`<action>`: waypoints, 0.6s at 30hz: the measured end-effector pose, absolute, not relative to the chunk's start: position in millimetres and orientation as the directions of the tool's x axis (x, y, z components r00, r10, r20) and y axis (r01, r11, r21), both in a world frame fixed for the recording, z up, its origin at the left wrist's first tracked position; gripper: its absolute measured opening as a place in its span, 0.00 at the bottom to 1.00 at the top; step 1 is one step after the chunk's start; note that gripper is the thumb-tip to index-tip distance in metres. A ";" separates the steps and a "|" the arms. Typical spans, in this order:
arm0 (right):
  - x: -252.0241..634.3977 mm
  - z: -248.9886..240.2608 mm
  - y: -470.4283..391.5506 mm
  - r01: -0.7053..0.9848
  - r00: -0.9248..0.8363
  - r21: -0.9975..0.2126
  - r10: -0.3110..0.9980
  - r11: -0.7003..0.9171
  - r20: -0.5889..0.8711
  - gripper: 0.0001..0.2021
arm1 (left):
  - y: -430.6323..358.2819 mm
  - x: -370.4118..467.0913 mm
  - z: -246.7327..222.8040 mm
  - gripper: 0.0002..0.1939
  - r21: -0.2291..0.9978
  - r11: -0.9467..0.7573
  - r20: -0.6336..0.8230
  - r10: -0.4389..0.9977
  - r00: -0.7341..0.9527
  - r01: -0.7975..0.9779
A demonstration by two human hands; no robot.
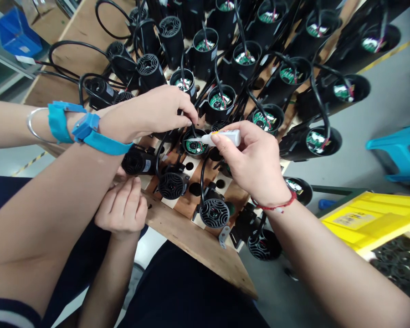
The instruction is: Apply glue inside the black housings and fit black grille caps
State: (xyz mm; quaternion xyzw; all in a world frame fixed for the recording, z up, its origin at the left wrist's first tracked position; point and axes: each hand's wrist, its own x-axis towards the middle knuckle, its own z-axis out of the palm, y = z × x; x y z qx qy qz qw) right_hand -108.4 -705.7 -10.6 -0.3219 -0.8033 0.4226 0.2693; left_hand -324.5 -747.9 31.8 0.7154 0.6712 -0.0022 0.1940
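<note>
My right hand (251, 155) is closed around a small white glue bottle (230, 136) with a narrow nozzle. The bottle is tilted left, and its tip reaches over the green circuit board (195, 146) inside an open black cylindrical housing (186, 150). My left hand (157, 109), with a blue wrist strap (102, 139), reaches in from the left. Its thumb and forefinger pinch the black cable (192, 131) above that same housing. Just in front stand two housings with patterned round end caps, a left one (172, 185) and a right one (214, 212).
Many open housings with boards and looping cables, such as one housing (221, 102), fill the wooden rack (198, 246). A co-worker's hand (123, 207) is beside my left forearm. A yellow bin (372, 218) and blue stool (401, 148) stand right; a blue bin (18, 34) sits upper left.
</note>
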 end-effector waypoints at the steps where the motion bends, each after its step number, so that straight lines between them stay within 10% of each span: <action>1: -108.4 -10.8 -705.7 0.289 -0.649 -0.857 0.745 0.427 0.152 0.15 | -747.9 -324.8 31.7 0.23 0.277 -0.024 -0.260 0.960 0.099 0.960; 18: -109.3 -13.4 -704.6 0.292 -0.640 -0.872 0.758 0.393 0.128 0.16 | -748.6 -324.1 33.6 0.24 0.255 0.000 -0.288 0.955 0.076 0.967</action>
